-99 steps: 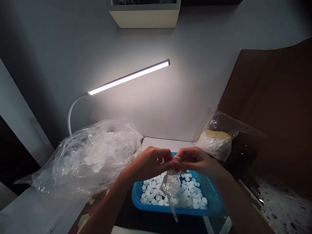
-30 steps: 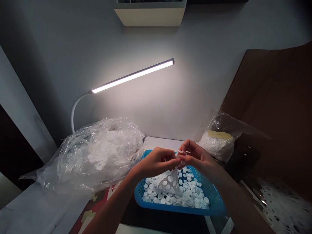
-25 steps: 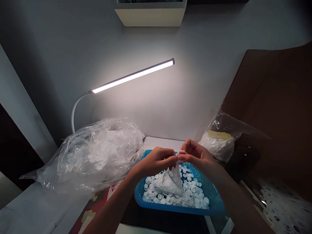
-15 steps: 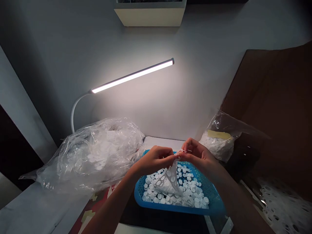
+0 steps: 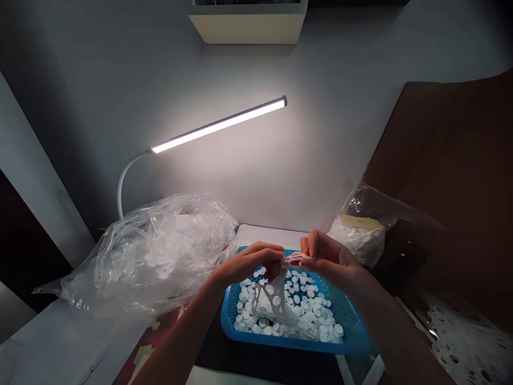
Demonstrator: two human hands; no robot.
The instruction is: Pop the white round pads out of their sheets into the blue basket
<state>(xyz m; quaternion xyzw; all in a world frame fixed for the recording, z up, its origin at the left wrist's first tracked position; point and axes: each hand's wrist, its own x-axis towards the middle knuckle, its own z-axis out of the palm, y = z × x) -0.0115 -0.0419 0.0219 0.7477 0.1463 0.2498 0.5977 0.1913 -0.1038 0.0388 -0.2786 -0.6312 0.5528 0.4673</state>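
Note:
Over a blue plastic basket, both hands hold a thin white sheet punched with round holes. My left hand is closed on the sheet, which hangs down below it toward the basket. To the right, my right hand pinches a holed strip of the sheet between thumb and fingers, and the strip is stretched between both hands. Many small white discs lie loose in the basket. Some round pieces still sit in the hanging part of the sheet.
A large clear plastic bag of white pieces lies at the left. Another clear bag with a yellow label stands at the right, before a cardboard sheet. Holed white scraps lie at lower right. A lit lamp hangs above.
My hands have drawn slightly apart, so a holed strip now shows stretched between them. The hanging sheet has shifted and turned over the basket.

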